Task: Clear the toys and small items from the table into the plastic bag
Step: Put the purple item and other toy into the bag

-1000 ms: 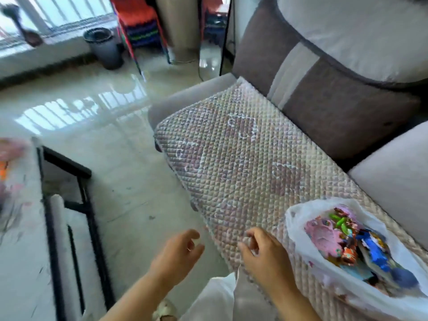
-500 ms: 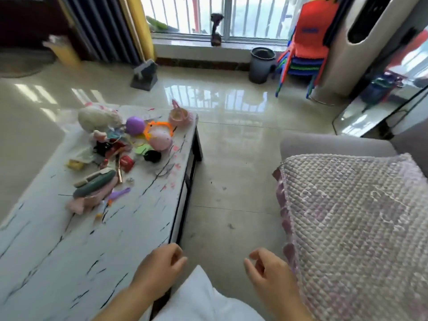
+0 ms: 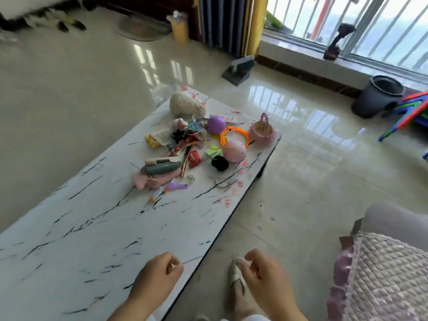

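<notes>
With both our left hand [image 3: 155, 275] and right hand [image 3: 266, 276] loosely curled and holding nothing, the toys [image 3: 199, 144] lie heaped at the far end of the desk [image 3: 97, 228], straight ahead, nearer our left grip.

White marble-look table [image 3: 97, 228]: toy heap [image 3: 196, 147] at far end, pink basket [image 3: 262, 130] by far corner

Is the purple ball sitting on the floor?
No, the purple ball sits on the marble table, in the pile of toys beside the orange ring.
</notes>
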`<state>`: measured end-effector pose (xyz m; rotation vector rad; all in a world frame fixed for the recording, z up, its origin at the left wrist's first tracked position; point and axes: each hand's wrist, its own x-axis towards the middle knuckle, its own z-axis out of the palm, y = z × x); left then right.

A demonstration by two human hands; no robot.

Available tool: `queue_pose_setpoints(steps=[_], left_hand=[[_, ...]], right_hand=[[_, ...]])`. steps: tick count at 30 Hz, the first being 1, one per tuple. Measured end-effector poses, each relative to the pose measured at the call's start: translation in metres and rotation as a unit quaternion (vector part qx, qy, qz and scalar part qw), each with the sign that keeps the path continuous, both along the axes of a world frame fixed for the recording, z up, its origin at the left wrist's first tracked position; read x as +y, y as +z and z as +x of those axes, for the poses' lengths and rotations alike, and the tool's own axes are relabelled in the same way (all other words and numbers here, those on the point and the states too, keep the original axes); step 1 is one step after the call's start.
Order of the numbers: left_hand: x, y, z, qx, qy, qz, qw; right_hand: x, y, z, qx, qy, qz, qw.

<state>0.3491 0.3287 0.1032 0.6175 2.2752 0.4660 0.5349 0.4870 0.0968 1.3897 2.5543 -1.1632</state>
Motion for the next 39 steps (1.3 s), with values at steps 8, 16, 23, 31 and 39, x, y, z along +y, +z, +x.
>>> queue_pose_setpoints(steps=[8, 16, 23, 31, 39], left_hand=[[0.052, -0.015, -0.028, -0.011, 0.139, -0.023, 0.990], [0.082, -0.073, -0.076, -0.008, 0.241, -0.018, 0.970], [0.110, -0.168, -0.152, 0.006, 0.260, -0.031, 0.965], [0.132, -0.260, -0.215, 0.143, 0.218, -0.054, 0.964], [0.137, -0.289, -0.228, 0.281, 0.179, -0.043, 0.942]], right_hand=[[0.099, -0.022, -0.072, -0.011, 0.130, 0.015, 0.991], [0.127, -0.077, -0.171, -0.023, 0.232, -0.017, 0.972], [0.118, -0.154, -0.263, -0.048, 0.265, -0.046, 0.962], [0.111, -0.236, -0.327, -0.074, 0.283, -0.029, 0.956], [0.109, -0.270, -0.354, -0.036, 0.285, 0.104, 0.952]])
